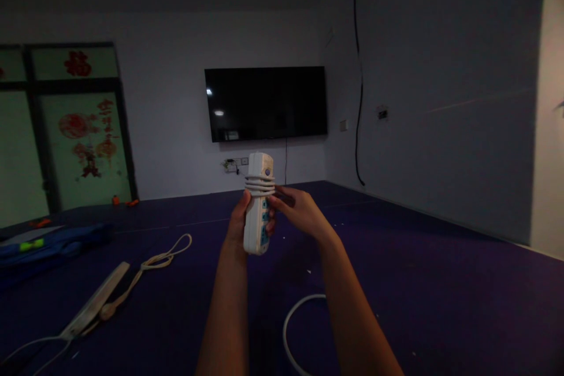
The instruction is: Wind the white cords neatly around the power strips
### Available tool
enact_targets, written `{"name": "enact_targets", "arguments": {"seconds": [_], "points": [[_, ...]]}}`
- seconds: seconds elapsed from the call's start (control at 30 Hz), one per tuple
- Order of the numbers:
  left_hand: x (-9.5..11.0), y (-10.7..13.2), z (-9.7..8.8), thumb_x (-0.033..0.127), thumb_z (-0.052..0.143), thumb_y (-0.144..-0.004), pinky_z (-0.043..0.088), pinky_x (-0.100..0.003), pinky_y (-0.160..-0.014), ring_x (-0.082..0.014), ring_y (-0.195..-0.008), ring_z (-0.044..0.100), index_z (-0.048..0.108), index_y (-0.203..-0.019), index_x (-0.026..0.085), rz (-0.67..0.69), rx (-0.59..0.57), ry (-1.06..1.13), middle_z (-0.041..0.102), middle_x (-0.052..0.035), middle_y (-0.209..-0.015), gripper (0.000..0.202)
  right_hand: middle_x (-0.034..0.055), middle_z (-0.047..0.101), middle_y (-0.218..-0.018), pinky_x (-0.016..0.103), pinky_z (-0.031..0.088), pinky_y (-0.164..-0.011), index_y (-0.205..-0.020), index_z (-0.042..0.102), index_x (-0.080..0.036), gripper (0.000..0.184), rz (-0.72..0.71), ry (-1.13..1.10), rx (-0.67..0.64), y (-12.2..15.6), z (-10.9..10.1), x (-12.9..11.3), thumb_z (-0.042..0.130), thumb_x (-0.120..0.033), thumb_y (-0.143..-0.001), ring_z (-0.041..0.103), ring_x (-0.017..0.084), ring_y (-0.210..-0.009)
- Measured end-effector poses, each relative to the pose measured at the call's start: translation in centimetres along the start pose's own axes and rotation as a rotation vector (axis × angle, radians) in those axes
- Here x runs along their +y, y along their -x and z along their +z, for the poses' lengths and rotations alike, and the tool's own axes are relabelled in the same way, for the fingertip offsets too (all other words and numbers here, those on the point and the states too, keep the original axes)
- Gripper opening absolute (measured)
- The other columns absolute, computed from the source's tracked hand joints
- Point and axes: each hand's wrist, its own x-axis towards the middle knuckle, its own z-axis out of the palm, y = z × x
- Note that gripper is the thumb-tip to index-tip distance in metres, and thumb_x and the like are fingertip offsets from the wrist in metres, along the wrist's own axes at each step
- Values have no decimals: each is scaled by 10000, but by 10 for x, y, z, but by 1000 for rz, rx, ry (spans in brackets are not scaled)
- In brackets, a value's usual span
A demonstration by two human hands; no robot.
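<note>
Left hand (238, 222) grips power strip (252, 224), mid-frame. Right hand (303, 209) at its wrapped cord (259, 186); can't tell if pinching. Another strip (97, 301) lies lower left.

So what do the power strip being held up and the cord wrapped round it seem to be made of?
The power strip looks like hard white plastic, perhaps satin: flat sides, straight edges, no metallic glint. The cord seems sheathed in smooth, flexible plastic or rubber, since it bends into close coils; the dim light leaves which open.

The purple surface (434, 282) bears a power strip (96, 301) and cord (143, 267).
</note>
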Motion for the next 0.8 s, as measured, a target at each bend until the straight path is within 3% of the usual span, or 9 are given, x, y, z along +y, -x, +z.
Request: {"name": "enact_targets", "arguments": {"seconds": [0.2, 0.3, 0.47, 0.57, 0.7, 0.8], "points": [[-2, -2, 1, 669, 435, -756, 419, -268, -348, -160, -370, 537, 594, -990, 110, -68, 27, -28, 597, -47, -569, 626, 44, 687, -790, 244, 469, -578, -982, 684, -140, 375, 27, -65, 10, -2, 4, 0, 626, -419, -738, 604, 136, -598], [-5, -5, -3, 729, 428, -720, 446, -274, -372, -177, -404, 574, 613, -979, 106, -117, 55, -45, 618, -61, -573, 699, 20, 659, -709, 236, 446, -544, -953, 702, -144, 379, 69, -11, 120, -3, 2, 6, 671, -404, -679, 576, 130, -564], [-11, -12, -6, 717, 424, -737, 511, -294, -518, -187, -542, 640, 634, -979, 124, -133, 274, -113, 666, -81, -650, 674, 38, 677, -761, 260, 451, -586, -1008, 698, -176, 450, 130, 167, 366, -3, -1, 5, 704, -394, -615, 603, 168, -655], [-15, -18, -3, 684, 462, -744, 507, -277, -547, -181, -587, 652, 636, -985, 144, -40, 387, -170, 680, -71, -694, 617, 58, 695, -827, 286, 455, -618, -1018, 691, -199, 443, 164, 283, 460, -2, 0, -3, 698, -392, -619, 620, 192, -699], [-24, -28, 4, 676, 555, -682, 474, -226, -523, -149, -577, 639, 627, -973, 147, 183, 506, -164, 670, -41, -689, 608, 75, 698, -884, 316, 457, -676, -1081, 654, -220, 465, 139, 403, 558, -1, 11, -11, 679, -390, -649, 622, 205, -732], [-26, -31, 9, 596, 667, -636, 459, -199, -522, -122, -573, 626, 617, -942, 154, 297, 587, -162, 661, -16, -702, 540, 77, 691, -891, 317, 455, -689, -1120, 634, -226, 488, 106, 422, 555, -2, 17, -14, 671, -397, -665, 615, 199, -734]]}}
